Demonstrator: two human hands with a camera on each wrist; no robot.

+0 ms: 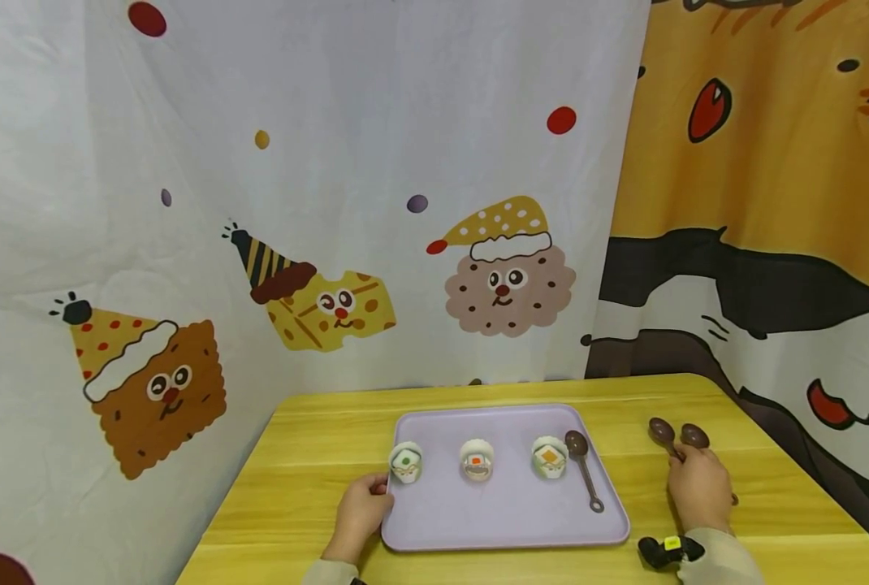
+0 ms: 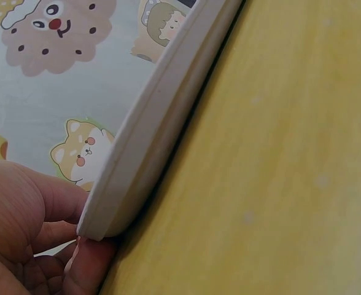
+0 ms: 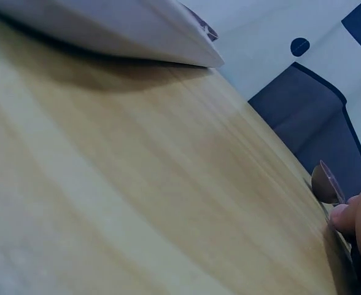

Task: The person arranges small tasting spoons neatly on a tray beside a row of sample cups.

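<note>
Note the left hand [image 1: 361,508] pinching the left edge of the lilac tray [image 1: 478,520], lying on the tabletop [image 1: 296,487]. Note the right hand [image 1: 698,487], well to the right of the tray, apparently pinching the left loose spoon [image 1: 662,431] near its neck. Locate the right loose spoon [image 1: 694,436] just beside, partly under the same hand; cannot tell whether gripped.

Observe the following hazards:

1. Avoid raising the left edge. Risk sliding or tipping of the left cup [image 1: 405,463], set against that edge, then of the middle cup [image 1: 477,461] and right cup [image 1: 550,458], through one-sided support.
2. Separate the loose spoons before lifting. Risk dragging or dropping the right one through closely set handles and an uncertain grip.
3. Approach the right cup with care. Risk nudging through contact with the tray spoon [image 1: 577,447], placed immediately beside it.
4. Keep the wrist device [image 1: 657,552] clear of the tray. Risk bumping its near-right corner through low passage.
</note>
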